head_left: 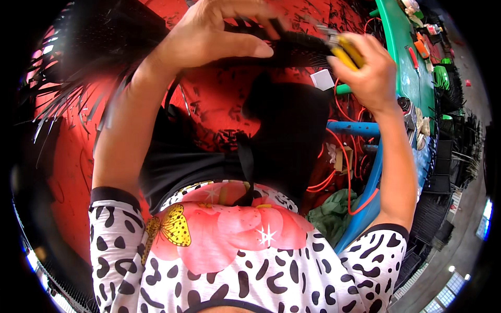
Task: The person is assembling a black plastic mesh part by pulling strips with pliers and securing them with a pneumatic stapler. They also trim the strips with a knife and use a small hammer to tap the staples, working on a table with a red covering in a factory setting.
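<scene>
In front of me lies a black woven piece (300, 51), fine-meshed, with dark strips along its edge. My left hand (216, 39) curls over the piece's upper side, the thumb stretched along it and the fingers bent and slightly blurred. My right hand (373, 70) is closed around the yellow handles of pliers (348, 52). Their metal jaws point left and up, close to the right end of the woven piece, smeared by motion; I cannot tell whether they touch it.
Loose black strips (73, 88) splay out at the left. Short black offcuts (224, 138) litter the red surface (195, 83). On the right stand a green-edged table (394, 31) with tools, a blue tube frame (355, 129) and a red hose (350, 193). A white square (322, 80) lies below the pliers.
</scene>
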### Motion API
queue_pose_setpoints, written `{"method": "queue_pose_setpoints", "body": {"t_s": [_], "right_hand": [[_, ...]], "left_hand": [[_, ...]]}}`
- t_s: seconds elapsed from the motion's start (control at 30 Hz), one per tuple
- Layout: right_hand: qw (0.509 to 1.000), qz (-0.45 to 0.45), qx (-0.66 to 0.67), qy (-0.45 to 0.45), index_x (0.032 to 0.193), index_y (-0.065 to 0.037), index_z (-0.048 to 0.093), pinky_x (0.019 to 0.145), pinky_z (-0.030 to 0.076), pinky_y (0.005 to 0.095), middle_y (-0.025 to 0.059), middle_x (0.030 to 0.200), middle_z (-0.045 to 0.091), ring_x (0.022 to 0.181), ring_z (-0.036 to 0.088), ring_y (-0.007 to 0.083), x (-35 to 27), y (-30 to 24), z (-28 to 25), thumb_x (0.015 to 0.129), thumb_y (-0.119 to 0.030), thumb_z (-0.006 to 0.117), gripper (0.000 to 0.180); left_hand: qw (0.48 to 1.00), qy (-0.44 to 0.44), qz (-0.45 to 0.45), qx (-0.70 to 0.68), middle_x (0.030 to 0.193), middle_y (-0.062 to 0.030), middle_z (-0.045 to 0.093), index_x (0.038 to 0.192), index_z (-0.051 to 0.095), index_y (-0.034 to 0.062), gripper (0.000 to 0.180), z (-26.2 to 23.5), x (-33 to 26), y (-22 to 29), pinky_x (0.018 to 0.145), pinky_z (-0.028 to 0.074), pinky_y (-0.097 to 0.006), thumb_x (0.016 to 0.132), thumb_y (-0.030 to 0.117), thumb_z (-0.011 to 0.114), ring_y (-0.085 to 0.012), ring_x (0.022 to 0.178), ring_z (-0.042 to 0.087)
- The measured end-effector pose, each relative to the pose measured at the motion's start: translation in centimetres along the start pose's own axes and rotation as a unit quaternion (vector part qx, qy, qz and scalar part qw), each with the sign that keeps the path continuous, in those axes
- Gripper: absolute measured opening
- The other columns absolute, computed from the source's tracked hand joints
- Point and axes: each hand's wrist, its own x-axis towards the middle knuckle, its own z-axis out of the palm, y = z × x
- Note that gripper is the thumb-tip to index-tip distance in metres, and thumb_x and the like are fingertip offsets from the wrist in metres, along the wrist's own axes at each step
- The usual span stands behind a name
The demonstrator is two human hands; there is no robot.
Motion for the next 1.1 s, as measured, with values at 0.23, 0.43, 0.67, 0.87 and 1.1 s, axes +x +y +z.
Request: {"method": "queue_pose_setpoints", "body": {"t_s": [0.23,0.43,0.67,0.87,1.1], "right_hand": [[0.902,0.423,-0.051,0.067,0.123,0.001,0.056,0.091,0.045,0.0325,0.014,0.116,0.063,0.108,0.059,0.0208,-24.1,12.2,-8.6,0.085,-0.03,0.066,0.05],[0.653,0.66,-0.326,-0.178,0.117,-0.006,0.06,0.087,0.045,0.0442,0.0249,0.103,0.064,0.1,0.059,0.04,-43.3,13.3,-15.8,0.084,-0.053,0.054,0.058],[0.878,0.477,-0.021,0.011,0.122,0.004,0.055,0.088,0.046,0.0317,0.0167,0.113,0.063,0.101,0.06,0.0209,-24.2,7.7,-8.9,0.084,-0.02,0.069,0.047],[0.984,0.052,0.168,0.024,0.101,0.001,0.066,0.078,0.049,0.0307,0.0121,0.095,0.066,0.088,0.063,0.023,1.3,-6.1,0.8,0.076,-0.019,0.073,0.033],[0.895,0.202,0.38,-0.12,0.088,0.002,0.067,0.068,0.049,0.0283,0.0107,0.08,0.067,0.072,0.063,0.0176,5.0,-6.9,3.4,0.074,-0.017,0.073,0.025]], "left_hand": [[0.976,0.009,-0.034,-0.217,0.101,-0.014,0.066,0.117,0.06,-0.005,0.052,-0.1,-0.8,0.0,0.09,0.043,-0.034,0.085,0.035,0.063,-0.0226,0.099,0.061],[0.977,0.023,0.055,-0.204,0.106,-0.0119,0.065,0.126,0.053,-0.0047,0.058,0.2,-0.1,-3.4,0.086,0.043,-0.029,0.091,0.041,0.055,-0.0177,0.101,0.059],[0.978,0.076,-0.041,-0.189,0.117,-0.0106,0.06,0.135,0.043,-0.0012,0.065,1.0,-0.7,0.1,0.094,0.038,-0.032,0.09,0.043,0.055,-0.0191,0.109,0.055],[0.983,0.093,0.023,-0.16,0.134,-0.0141,0.046,0.145,0.026,0.0004,0.077,1.1,-1.4,-1.1,0.105,0.028,-0.036,0.089,0.043,0.057,-0.0221,0.125,0.042],[0.979,0.149,0.052,-0.126,0.138,-0.0162,0.041,0.144,0.026,-0.0001,0.075,1.6,-1.2,-1.7,0.108,0.023,-0.039,0.089,0.036,0.061,-0.0247,0.131,0.035]]}}
